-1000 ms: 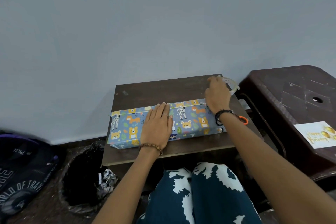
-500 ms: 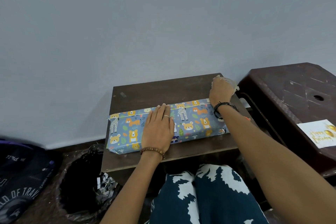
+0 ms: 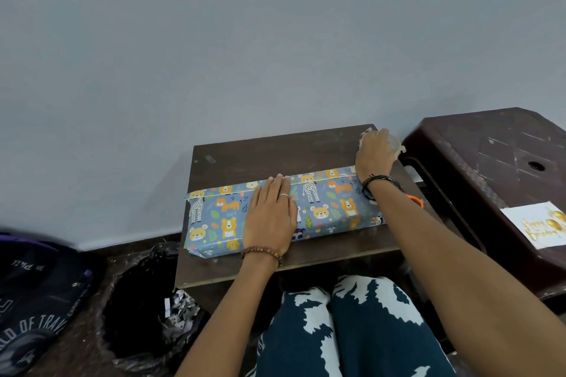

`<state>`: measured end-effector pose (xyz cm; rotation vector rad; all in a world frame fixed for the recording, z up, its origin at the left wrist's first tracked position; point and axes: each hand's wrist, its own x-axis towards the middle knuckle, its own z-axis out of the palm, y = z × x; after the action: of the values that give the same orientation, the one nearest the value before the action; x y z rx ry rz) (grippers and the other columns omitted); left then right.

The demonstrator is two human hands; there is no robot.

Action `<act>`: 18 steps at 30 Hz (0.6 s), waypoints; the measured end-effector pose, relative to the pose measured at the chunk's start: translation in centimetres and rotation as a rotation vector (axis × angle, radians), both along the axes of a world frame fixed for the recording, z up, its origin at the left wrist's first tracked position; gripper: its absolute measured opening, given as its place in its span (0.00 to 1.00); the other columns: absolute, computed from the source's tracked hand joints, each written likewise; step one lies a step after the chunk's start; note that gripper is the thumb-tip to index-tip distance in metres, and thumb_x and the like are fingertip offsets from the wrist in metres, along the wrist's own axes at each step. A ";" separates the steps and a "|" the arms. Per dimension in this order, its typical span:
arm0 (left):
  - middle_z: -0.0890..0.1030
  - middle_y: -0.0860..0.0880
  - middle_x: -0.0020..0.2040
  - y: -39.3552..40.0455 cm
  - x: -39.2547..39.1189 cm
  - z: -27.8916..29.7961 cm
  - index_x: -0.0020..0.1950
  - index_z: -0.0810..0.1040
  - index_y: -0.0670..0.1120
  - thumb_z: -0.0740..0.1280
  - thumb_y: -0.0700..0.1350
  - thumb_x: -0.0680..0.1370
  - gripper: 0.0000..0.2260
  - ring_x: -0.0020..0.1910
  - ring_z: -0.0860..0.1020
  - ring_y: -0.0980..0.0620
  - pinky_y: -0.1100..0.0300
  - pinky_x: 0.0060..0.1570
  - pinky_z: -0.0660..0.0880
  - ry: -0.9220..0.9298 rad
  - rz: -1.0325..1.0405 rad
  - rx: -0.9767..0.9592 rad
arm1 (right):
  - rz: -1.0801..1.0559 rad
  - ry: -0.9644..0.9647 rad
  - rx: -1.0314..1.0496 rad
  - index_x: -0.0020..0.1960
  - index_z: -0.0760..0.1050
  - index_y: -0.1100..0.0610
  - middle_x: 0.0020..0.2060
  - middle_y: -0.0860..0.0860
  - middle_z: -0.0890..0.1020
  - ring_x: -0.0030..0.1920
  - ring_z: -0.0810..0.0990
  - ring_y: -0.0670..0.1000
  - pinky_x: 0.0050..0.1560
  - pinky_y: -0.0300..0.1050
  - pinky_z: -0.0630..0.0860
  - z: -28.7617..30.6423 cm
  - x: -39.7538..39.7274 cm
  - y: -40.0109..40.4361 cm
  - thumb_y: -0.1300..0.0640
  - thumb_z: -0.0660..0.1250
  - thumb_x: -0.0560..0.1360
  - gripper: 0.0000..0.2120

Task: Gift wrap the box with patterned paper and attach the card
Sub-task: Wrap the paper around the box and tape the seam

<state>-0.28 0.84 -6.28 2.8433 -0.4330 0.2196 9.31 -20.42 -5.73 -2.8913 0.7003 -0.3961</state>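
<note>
The left hand (image 3: 269, 217) lies with flat fingers (image 3: 280, 188) on the blue animal-patterned wrapped box (image 3: 324, 208) on the dark wooden table (image 3: 260, 156), while at 2 o'clock the right hand (image 3: 375, 153) curls its fingers around a clear tape roll (image 3: 395, 144).

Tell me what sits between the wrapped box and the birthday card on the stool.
In the head view, the right forearm crosses that stretch, with an orange-handled item beside the wrapped box. Then the stool's bare top reaches the birthday card.

We see dim, even indoor light with no glare. The wall (image 3: 275, 40) darkens toward ten and two o'clock. A soft shadow falls at nine o'clock of the table (image 3: 260, 150). Wide-angle bending and smear blur the bag (image 3: 33, 294) at eight o'clock.
</note>
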 end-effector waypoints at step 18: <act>0.74 0.41 0.64 -0.3 -0.4 0.4 0.67 0.70 0.37 0.50 0.47 0.80 0.21 0.65 0.72 0.45 0.54 0.70 0.60 -0.013 0.013 -0.095 | 0.251 0.086 -0.502 0.42 0.73 0.59 0.36 0.55 0.81 0.36 0.81 0.53 0.23 0.40 0.48 3.2 -2.1 1.3 0.64 0.63 0.74 0.02</act>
<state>-0.71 0.54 -5.85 2.7541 -0.3963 0.2536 7.25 -19.08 -2.51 -3.4289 0.2635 -0.4742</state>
